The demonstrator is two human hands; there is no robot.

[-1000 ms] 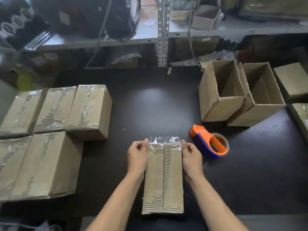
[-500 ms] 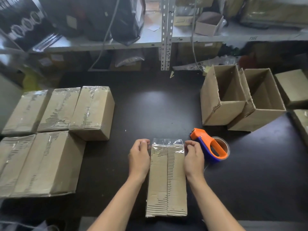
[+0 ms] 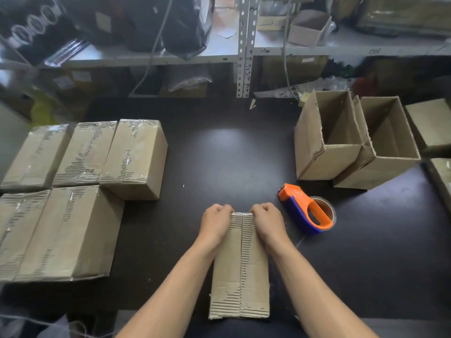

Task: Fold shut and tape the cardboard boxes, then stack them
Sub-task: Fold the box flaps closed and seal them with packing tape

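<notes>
A narrow closed cardboard box [image 3: 240, 272] lies lengthwise on the black table [image 3: 219, 154] right in front of me, its two flaps meeting along the middle. My left hand [image 3: 216, 222] and my right hand [image 3: 267, 220] sit on its far end, fingers curled over the far edge, pressing the clear tape down there. Only a thin strip of tape shows between the hands. The orange and blue tape dispenser [image 3: 306, 213] lies on the table just right of my right hand.
Several taped boxes [image 3: 133, 157] lie in rows on the left. Two open empty boxes [image 3: 327, 135] [image 3: 383, 142] stand at the right, with more cardboard at the right edge. A metal shelf rack [image 3: 244, 47] with bags and boxes runs along the back.
The loose tape flap that stood out past the far end has been folded down over the edge. Both hands moved from the box's sides inward onto its far end.
</notes>
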